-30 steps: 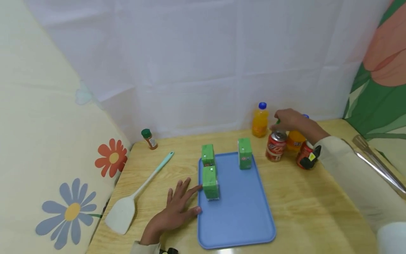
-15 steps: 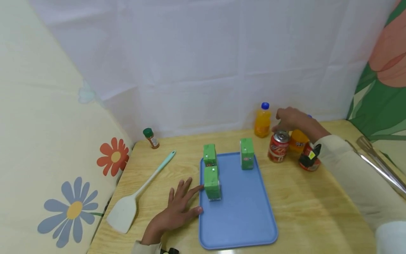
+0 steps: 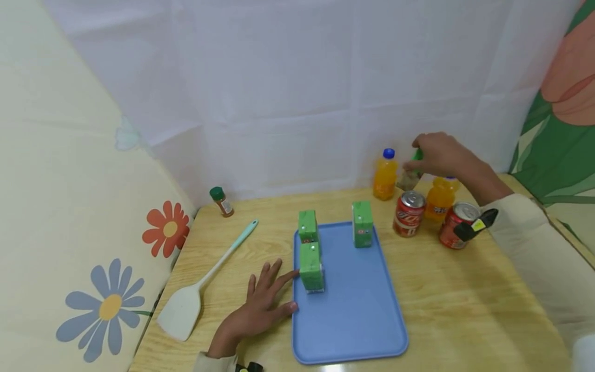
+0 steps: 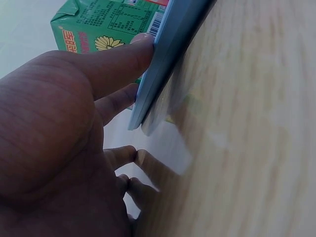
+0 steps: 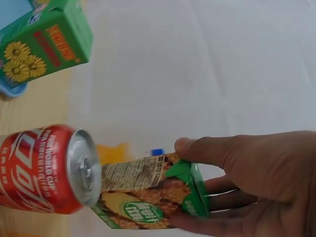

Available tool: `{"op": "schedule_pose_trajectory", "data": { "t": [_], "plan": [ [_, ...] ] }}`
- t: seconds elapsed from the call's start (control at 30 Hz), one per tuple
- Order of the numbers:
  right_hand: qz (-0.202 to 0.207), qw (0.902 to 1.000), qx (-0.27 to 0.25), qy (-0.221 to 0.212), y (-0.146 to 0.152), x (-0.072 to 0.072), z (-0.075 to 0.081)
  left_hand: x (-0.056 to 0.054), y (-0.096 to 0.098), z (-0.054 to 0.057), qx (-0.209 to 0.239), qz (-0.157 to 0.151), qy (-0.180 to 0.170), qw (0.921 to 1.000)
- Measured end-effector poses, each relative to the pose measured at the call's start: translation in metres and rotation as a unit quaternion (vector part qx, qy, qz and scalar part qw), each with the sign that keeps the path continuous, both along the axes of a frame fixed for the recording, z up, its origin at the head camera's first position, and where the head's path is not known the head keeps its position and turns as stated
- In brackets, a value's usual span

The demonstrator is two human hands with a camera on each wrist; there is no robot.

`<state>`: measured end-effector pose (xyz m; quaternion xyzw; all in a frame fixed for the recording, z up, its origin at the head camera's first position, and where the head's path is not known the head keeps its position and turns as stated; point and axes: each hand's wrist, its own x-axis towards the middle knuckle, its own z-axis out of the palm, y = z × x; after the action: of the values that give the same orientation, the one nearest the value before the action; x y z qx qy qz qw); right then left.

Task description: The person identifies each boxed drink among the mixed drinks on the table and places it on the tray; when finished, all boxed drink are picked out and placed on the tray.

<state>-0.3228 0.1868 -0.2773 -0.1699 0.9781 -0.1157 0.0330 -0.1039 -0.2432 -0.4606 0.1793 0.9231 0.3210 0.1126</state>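
Note:
My right hand (image 3: 439, 153) pinches a brown and green drink carton (image 5: 143, 197) near its green top. In the head view the carton shows behind a red soda can (image 3: 409, 214), raised above the can's lid and partly covered by the fingers. My left hand (image 3: 257, 309) lies with spread fingers at the left side of the blue tray (image 3: 353, 320). Its thumb and forefinger touch the tray's rim, as the left wrist view also shows. Standing on the tray are three green drink cartons: a front-left one (image 3: 311, 268), a back-left one (image 3: 308, 226) and a back-right one (image 3: 362, 225).
Two orange drink bottles, one at the wall (image 3: 385, 175) and one between the cans (image 3: 441, 199), flank the raised carton. A second red can (image 3: 457, 225) stands below the right wrist. A white spatula (image 3: 181, 312) and a small green-capped jar (image 3: 221, 201) lie left.
My right hand has risen and shifted slightly right, lifting the brown and green carton from behind the can. The left hand stays at the tray's rim.

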Motion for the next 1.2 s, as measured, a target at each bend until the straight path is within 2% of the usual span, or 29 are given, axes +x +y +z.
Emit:
{"op": "schedule_pose_trajectory", "data": {
  "t": [0.1,0.23,0.33,0.5,0.63,0.97,1.2],
  "plan": [
    [0.008,0.9990,-0.025,0.035,0.002,0.009,0.008,0.000,0.000,0.000,0.001,0.002,-0.002,1.0000],
    [0.026,0.9941,-0.073,0.076,0.004,0.023,0.009,-0.001,-0.001,0.000,-0.001,0.004,-0.007,1.0000],
    [0.048,0.9857,-0.116,0.113,0.004,0.034,0.005,-0.001,-0.003,-0.001,-0.003,0.005,-0.012,0.9999],
    [0.078,0.9661,-0.189,0.157,-0.001,0.052,-0.002,-0.002,-0.005,-0.001,-0.005,0.008,-0.013,0.9999],
    [0.103,0.9574,-0.222,0.152,-0.007,0.066,-0.010,-0.003,-0.005,-0.002,-0.002,0.008,-0.014,0.9999],
    [0.175,0.9537,-0.214,0.119,-0.028,0.103,-0.048,-0.001,-0.005,-0.001,0.000,0.005,-0.010,0.9999],
    [0.188,0.9597,-0.195,0.074,-0.047,0.124,-0.078,-0.001,-0.006,0.003,-0.008,0.001,0.001,1.0000]
  ]
}}
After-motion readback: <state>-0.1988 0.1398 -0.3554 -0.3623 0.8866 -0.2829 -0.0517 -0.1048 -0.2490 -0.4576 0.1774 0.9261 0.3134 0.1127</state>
